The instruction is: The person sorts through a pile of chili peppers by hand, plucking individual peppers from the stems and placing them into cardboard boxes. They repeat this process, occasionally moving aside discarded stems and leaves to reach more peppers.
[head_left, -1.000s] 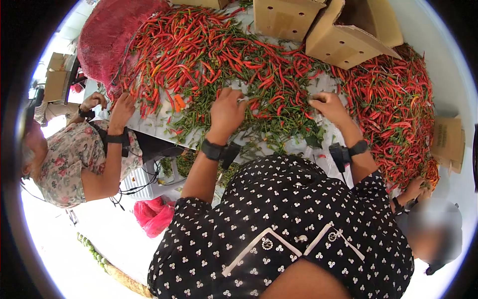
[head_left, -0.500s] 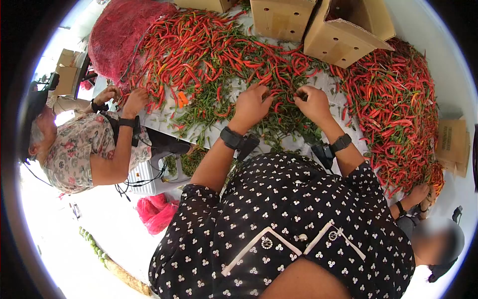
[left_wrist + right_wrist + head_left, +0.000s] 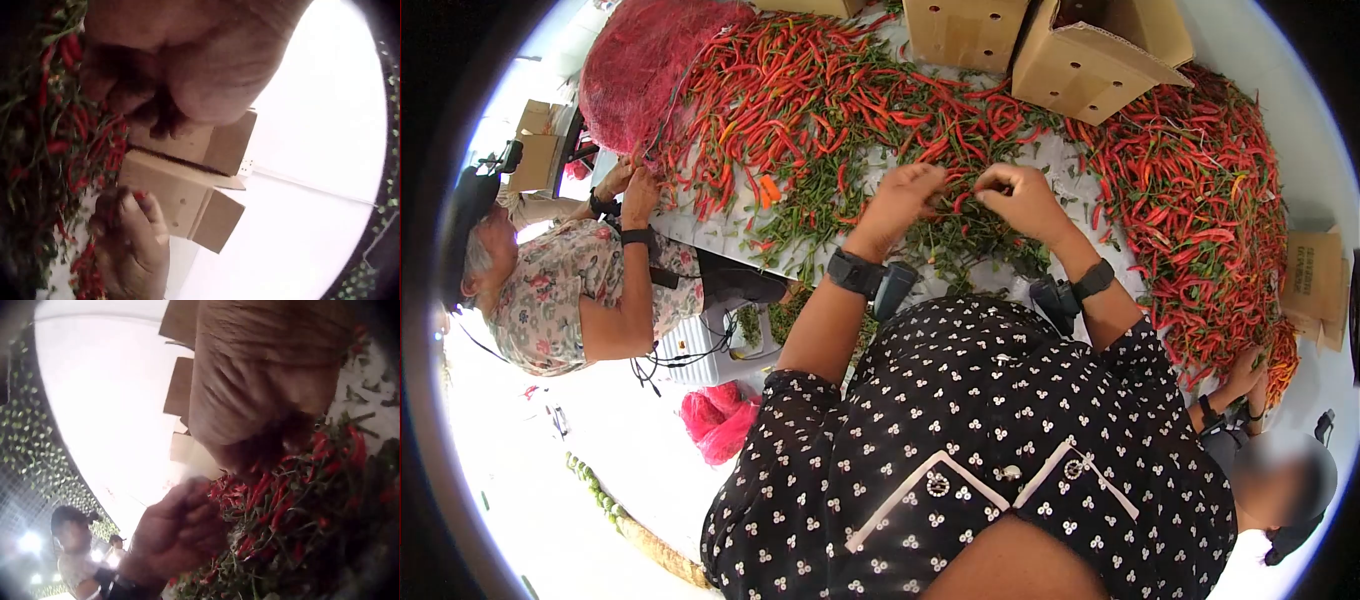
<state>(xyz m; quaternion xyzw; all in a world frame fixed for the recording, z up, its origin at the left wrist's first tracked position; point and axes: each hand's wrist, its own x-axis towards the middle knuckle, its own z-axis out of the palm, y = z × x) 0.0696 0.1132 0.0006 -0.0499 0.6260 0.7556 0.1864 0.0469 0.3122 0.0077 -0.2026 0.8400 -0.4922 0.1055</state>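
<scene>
In the head view both hands are close together over a heap of red chili peppers (image 3: 970, 145) with green stems, spread on a pale tabletop. My right hand (image 3: 1032, 203) has its thumb and forefinger bent towards each other; in the left wrist view a bit of red chili (image 3: 142, 195) shows between the fingers of this hand (image 3: 134, 247). My left hand (image 3: 897, 208) lies just left of it, fingers bent over the green stems. The right wrist view shows this left hand (image 3: 181, 531) curled at the fingertips; I cannot tell what is inside it.
Two cardboard boxes (image 3: 1065, 82) stand at the back. A red mesh sack (image 3: 635, 85) sits at the back left. Orange pieces (image 3: 770, 190) lie among the stems. Another person (image 3: 550, 275) works at the left, one more at the lower right. A larger chili pile (image 3: 1200, 200) fills the right.
Both hands have come closer together over the middle of the heap, the left moving right and the right moving left. The person at the left has also moved their hands.
</scene>
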